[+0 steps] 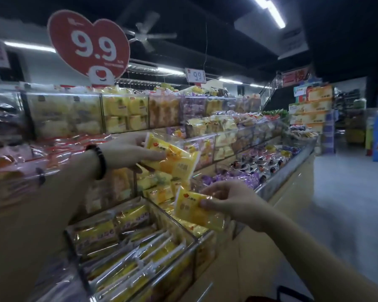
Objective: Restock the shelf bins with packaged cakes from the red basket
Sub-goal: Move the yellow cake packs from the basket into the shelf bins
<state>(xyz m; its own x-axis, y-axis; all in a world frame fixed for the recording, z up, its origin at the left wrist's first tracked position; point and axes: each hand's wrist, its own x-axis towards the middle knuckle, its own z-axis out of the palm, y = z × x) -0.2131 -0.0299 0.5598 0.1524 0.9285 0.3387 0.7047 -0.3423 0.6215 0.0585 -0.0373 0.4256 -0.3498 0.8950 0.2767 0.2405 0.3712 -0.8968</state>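
Supermarket aisle beside clear shelf bins (195,240): gripping one packaged cake (177,164) in left hand (127,152), pinching second cake (192,212) between right hand (233,203) fingers (206,202).

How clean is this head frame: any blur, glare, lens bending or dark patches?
Head view: dim overall, the ceiling strip light blooms white; wide-angle bending curves the shelves and stretches the left forearm; the left hand with the upper yellow pack and the right hand with the lower yellow pack are fairly sharp; the left-edge packs smear; glare streaks the near bin wrappers.
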